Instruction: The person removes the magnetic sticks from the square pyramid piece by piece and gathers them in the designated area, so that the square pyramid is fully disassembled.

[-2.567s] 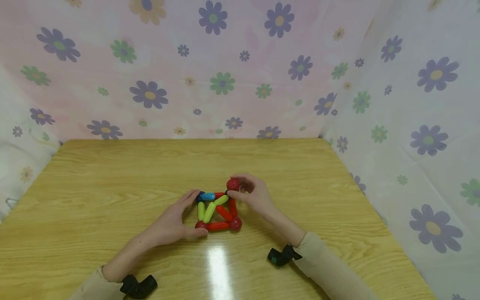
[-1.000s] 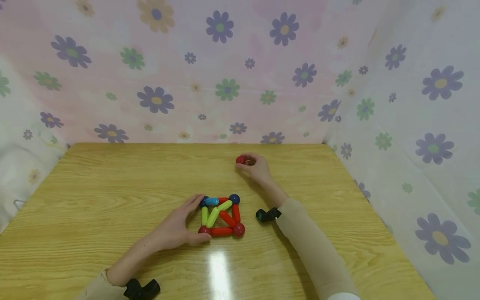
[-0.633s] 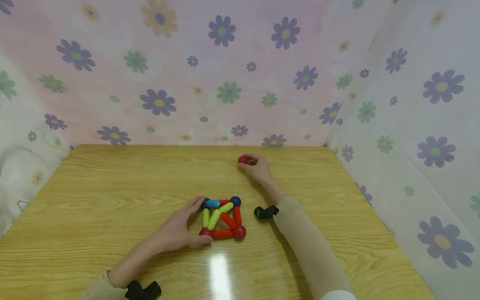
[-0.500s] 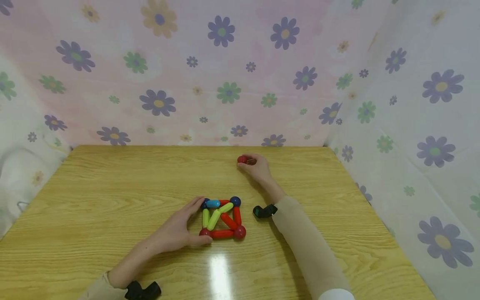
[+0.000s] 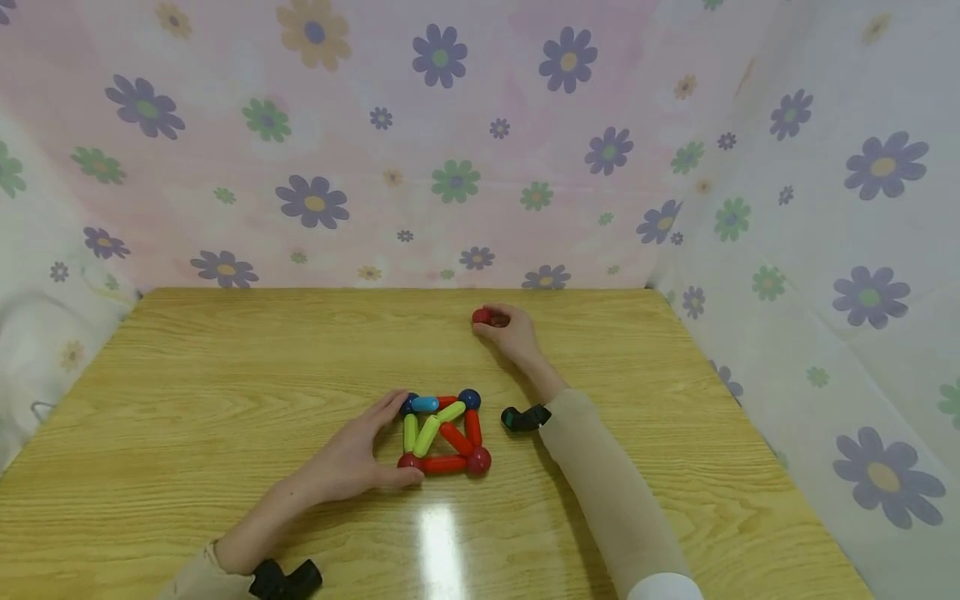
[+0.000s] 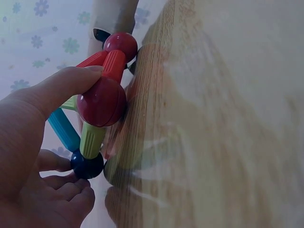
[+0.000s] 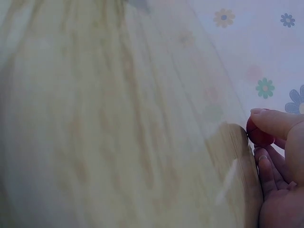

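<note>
A flat frame of magnetic balls and rods lies on the table in front of me. Its rods are red, yellow-green and light blue, with red balls at the near corners and dark blue ones at the far corners. My left hand grips its left side, the thumb on a near red ball and fingertips at a dark blue ball. Farther back, my right hand pinches a loose red ball between thumb and fingers at the tabletop; in the right wrist view this ball is partly covered.
The wood-grain table reaches back to a flowered cloth, which also hangs along the sides. Black wrist-worn devices sit at the left wrist and the right wrist. Light glares off the near tabletop.
The right hand has carried the red ball from the frame's far right corner to the back of the table, uncovering a dark blue ball. Lately it barely moves. The left hand keeps its hold.
</note>
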`<state>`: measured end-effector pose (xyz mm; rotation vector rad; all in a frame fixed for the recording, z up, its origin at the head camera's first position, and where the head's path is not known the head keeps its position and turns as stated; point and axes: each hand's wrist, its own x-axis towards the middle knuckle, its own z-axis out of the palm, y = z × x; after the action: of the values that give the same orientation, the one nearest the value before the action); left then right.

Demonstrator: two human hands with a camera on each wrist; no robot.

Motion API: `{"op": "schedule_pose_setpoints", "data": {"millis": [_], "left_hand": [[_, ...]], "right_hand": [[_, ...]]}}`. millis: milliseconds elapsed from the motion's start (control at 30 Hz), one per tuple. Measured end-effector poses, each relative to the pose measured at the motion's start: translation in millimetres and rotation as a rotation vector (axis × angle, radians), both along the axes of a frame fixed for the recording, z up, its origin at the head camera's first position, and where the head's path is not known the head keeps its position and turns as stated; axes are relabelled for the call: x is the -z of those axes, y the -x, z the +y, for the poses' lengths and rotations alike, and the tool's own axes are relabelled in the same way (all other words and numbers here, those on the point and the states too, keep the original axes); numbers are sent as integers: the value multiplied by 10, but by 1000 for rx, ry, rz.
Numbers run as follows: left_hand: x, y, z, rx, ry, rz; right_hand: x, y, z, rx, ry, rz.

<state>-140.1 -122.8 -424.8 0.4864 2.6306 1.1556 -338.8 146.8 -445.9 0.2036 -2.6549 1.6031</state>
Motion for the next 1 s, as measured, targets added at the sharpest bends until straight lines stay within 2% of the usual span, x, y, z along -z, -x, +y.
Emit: {"op": "schedule_pose_setpoints", "data": {"millis": [1000], "left_hand": [[11, 0, -4, 1, -2, 0]], "right_hand": [[2, -14, -3, 5, -7, 1]]}}
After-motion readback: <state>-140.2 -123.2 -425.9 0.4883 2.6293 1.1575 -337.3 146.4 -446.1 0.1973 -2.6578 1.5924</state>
